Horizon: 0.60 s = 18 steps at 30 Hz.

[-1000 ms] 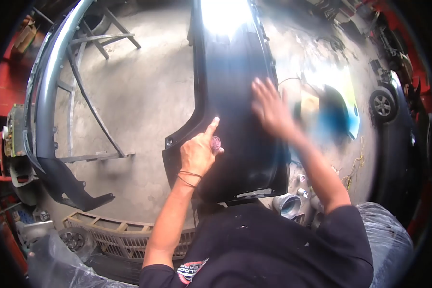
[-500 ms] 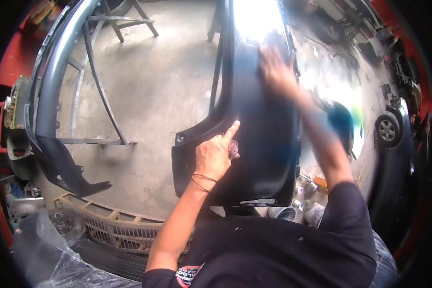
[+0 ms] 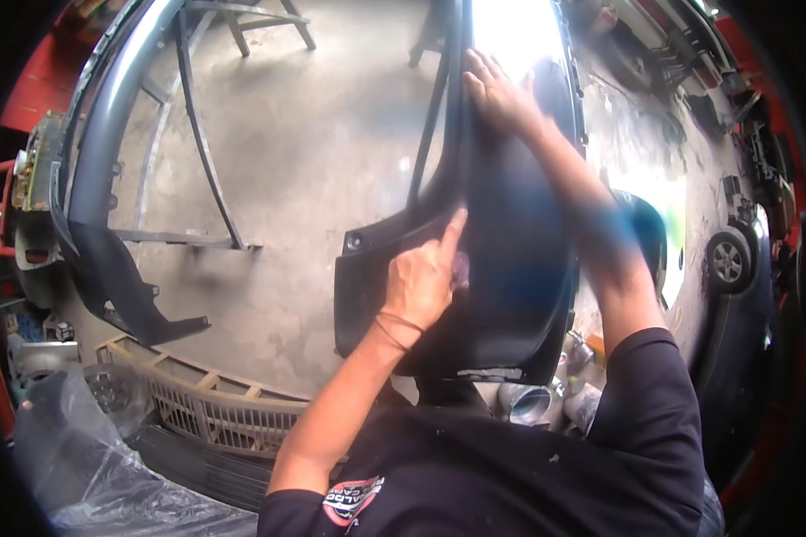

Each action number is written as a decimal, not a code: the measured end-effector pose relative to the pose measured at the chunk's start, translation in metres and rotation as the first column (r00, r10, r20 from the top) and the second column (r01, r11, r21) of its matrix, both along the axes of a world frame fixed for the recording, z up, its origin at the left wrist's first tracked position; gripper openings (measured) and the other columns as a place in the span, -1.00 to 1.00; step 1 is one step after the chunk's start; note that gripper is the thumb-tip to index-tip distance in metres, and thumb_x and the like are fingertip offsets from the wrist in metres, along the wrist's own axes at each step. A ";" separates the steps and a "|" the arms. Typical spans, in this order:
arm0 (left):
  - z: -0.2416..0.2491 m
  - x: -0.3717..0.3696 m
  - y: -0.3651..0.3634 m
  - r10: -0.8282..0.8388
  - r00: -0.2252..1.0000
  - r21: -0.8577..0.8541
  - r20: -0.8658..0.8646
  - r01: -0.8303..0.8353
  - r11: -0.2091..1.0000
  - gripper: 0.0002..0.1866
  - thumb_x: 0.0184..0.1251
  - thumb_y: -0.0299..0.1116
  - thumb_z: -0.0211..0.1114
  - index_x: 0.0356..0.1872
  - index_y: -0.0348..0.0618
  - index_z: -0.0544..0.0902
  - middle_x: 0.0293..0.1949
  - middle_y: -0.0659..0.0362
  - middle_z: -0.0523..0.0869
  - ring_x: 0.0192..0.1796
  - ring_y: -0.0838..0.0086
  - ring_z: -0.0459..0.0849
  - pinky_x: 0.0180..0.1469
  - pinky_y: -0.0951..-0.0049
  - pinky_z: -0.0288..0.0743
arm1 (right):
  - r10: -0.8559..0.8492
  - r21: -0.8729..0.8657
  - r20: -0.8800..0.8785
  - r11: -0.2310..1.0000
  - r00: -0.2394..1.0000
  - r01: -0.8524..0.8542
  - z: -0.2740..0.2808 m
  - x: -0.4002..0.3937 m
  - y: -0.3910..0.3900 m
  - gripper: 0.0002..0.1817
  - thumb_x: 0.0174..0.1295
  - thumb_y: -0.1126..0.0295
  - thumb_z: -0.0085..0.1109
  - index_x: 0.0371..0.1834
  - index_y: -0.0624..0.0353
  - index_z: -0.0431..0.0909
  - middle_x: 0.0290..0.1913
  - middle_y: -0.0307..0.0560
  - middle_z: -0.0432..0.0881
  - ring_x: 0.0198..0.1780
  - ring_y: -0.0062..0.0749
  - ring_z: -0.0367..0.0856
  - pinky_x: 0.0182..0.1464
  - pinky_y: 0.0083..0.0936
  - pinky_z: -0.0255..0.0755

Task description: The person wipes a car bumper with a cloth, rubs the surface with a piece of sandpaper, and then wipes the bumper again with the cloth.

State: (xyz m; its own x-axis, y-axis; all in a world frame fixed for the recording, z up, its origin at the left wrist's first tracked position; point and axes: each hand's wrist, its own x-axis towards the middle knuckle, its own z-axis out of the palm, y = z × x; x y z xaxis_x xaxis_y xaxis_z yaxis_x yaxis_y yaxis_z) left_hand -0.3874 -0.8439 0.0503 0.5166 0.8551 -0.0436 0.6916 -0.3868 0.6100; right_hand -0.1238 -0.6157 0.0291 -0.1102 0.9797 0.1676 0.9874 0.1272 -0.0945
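A long black car bumper (image 3: 510,304) stretches away in front of me, glossy with a bright reflection at its far end. My right hand (image 3: 503,97) lies on its upper part, open, palm down and fingers spread. Closer to me, my left hand (image 3: 421,282) is over the near left part of the bumper, its index finger stretched out along the surface. The other left fingers are curled around a crumpled purple-pink pad (image 3: 460,270), mostly hidden by the hand.
At left, another dark bumper (image 3: 90,206) rests on a metal stand (image 3: 197,143). A slatted grille (image 3: 210,416) and clear plastic sheeting (image 3: 90,465) lie at lower left. Metal cans (image 3: 528,403) stand beyond the near end. A wheel (image 3: 730,259) is at right.
My right hand has moved up and slightly left over the bumper and is less blurred. My left hand has shifted a little right and up in view; the whole view has also shifted slightly.
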 end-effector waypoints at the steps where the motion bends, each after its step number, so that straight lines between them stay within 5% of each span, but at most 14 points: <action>1: 0.000 0.000 -0.006 0.004 1.000 -0.003 0.003 -0.004 1.000 -0.10 0.45 -0.23 0.38 0.80 -0.02 0.28 -0.29 -0.09 0.87 -0.28 -0.09 0.88 -0.17 -0.09 0.77 | 0.026 -0.031 0.094 0.999 0.995 -0.023 -0.001 -0.005 -0.016 -0.45 0.73 0.15 -0.08 0.71 -0.12 0.45 0.93 -0.24 0.06 0.92 -0.13 -0.01 0.69 0.82 -0.12; 2: -0.002 0.000 -0.003 0.032 0.999 0.022 0.018 -0.032 0.999 -0.11 0.46 -0.23 0.36 0.80 -0.11 0.27 -0.32 -0.11 0.86 -0.31 -0.10 0.87 -0.19 -0.09 0.77 | 0.119 0.007 0.236 0.992 0.964 -0.124 -0.010 -0.004 -0.044 -0.45 0.71 0.17 -0.07 0.69 -0.03 0.46 0.94 -0.19 0.04 0.92 -0.06 0.00 0.67 0.84 -0.13; 3: -0.002 0.000 -0.004 0.050 0.998 0.037 0.034 -0.051 0.998 -0.11 0.48 -0.23 0.34 0.79 -0.20 0.25 -0.35 -0.12 0.85 -0.34 -0.11 0.87 -0.22 -0.09 0.77 | 0.082 0.039 0.074 0.996 0.994 -0.085 -0.009 -0.020 -0.083 -0.39 0.71 0.16 -0.07 0.76 0.00 0.38 0.94 -0.15 0.04 0.91 0.05 0.00 0.67 0.83 -0.15; 4: -0.001 -0.002 -0.005 0.045 0.998 0.040 0.041 -0.047 0.998 -0.11 0.48 -0.23 0.34 0.79 -0.20 0.25 -0.35 -0.12 0.85 -0.34 -0.11 0.87 -0.22 -0.09 0.77 | 0.186 0.097 0.290 0.970 0.939 -0.222 -0.010 -0.023 -0.131 -0.32 0.71 0.12 -0.08 0.84 -0.04 0.26 0.93 -0.12 0.06 0.91 0.13 -0.01 0.70 0.78 -0.20; 5: 0.000 -0.003 -0.005 0.061 0.997 -0.010 0.037 -0.060 0.998 -0.10 0.47 -0.23 0.33 0.78 -0.26 0.23 -0.33 -0.15 0.85 -0.31 -0.12 0.87 -0.18 -0.10 0.77 | 0.196 -0.075 0.094 0.979 0.976 -0.190 0.010 -0.037 -0.174 -0.26 0.71 0.04 -0.07 0.90 -0.08 0.15 0.93 -0.13 0.07 0.91 0.15 -0.02 0.73 0.73 -0.31; 7: 0.006 -0.005 -0.006 0.074 0.997 -0.056 0.038 -0.072 0.996 -0.09 0.47 -0.22 0.32 0.78 -0.32 0.21 -0.31 -0.17 0.85 -0.28 -0.13 0.88 -0.15 -0.11 0.77 | 0.277 -0.249 0.044 0.934 0.960 -0.258 0.022 -0.043 -0.230 -0.20 0.68 -0.05 -0.03 0.91 -0.08 0.12 0.94 -0.14 0.06 0.92 0.15 -0.06 0.77 0.66 -0.40; 10: 0.015 -0.005 0.002 0.077 0.996 -0.141 0.046 -0.070 0.988 -0.07 0.48 -0.19 0.31 0.79 -0.31 0.18 -0.29 -0.19 0.86 -0.23 -0.14 0.88 -0.06 -0.16 0.75 | 0.276 -0.240 0.167 0.943 0.947 -0.232 0.030 -0.015 -0.192 -0.21 0.68 -0.04 -0.01 0.89 -0.06 0.16 0.93 -0.10 0.07 0.91 0.16 -0.06 0.78 0.64 -0.34; 11: 0.019 -0.005 0.004 0.056 0.998 -0.173 0.025 -0.051 0.984 -0.07 0.49 -0.17 0.30 0.79 -0.31 0.18 -0.26 -0.21 0.86 -0.20 -0.15 0.89 -0.03 -0.17 0.75 | 0.174 -0.185 0.374 0.977 0.911 -0.110 0.023 -0.002 -0.157 -0.27 0.68 0.03 0.00 0.85 -0.04 0.25 0.93 -0.04 0.07 0.91 0.17 -0.02 0.77 0.63 -0.17; 12: 0.018 -0.003 0.003 0.032 0.999 -0.210 0.004 -0.030 0.977 -0.07 0.49 -0.16 0.30 0.79 -0.31 0.19 -0.24 -0.22 0.87 -0.18 -0.16 0.89 0.00 -0.18 0.74 | 0.169 -0.180 0.638 0.981 0.751 -0.068 0.040 0.013 -0.126 -0.35 0.69 0.13 -0.03 0.78 0.02 0.36 0.91 0.01 0.11 0.89 0.15 0.03 0.71 0.69 -0.02; 14: 0.005 0.000 0.004 0.047 0.998 -0.102 0.028 -0.044 0.994 -0.08 0.49 -0.15 0.30 0.79 -0.27 0.20 -0.25 -0.22 0.87 -0.19 -0.16 0.89 -0.02 -0.17 0.74 | 0.029 0.122 0.462 0.988 0.886 -0.096 -0.022 0.105 -0.042 -0.49 0.75 0.12 -0.08 0.65 -0.06 0.52 0.85 -0.09 0.26 0.88 -0.03 0.10 0.61 0.89 -0.01; 16: 0.022 0.003 0.007 0.070 0.998 -0.231 -0.003 -0.069 0.971 -0.08 0.47 -0.16 0.32 0.80 -0.22 0.21 -0.27 -0.21 0.88 -0.20 -0.17 0.89 -0.04 -0.15 0.75 | -0.046 0.008 0.452 0.999 0.891 0.048 -0.006 0.092 -0.037 -0.49 0.78 0.06 -0.10 0.65 -0.15 0.53 0.86 -0.14 0.25 0.88 -0.11 0.10 0.61 0.90 -0.03; 18: 0.024 0.001 0.007 0.090 0.996 -0.212 0.009 -0.086 0.974 -0.09 0.47 -0.15 0.34 0.79 -0.17 0.24 -0.31 -0.21 0.87 -0.21 -0.16 0.89 -0.07 -0.12 0.76 | -0.134 0.136 0.491 0.988 0.861 0.077 -0.010 0.069 -0.067 -0.44 0.77 0.00 -0.08 0.68 -0.06 0.48 0.85 -0.09 0.27 0.87 -0.05 0.14 0.59 0.93 -0.07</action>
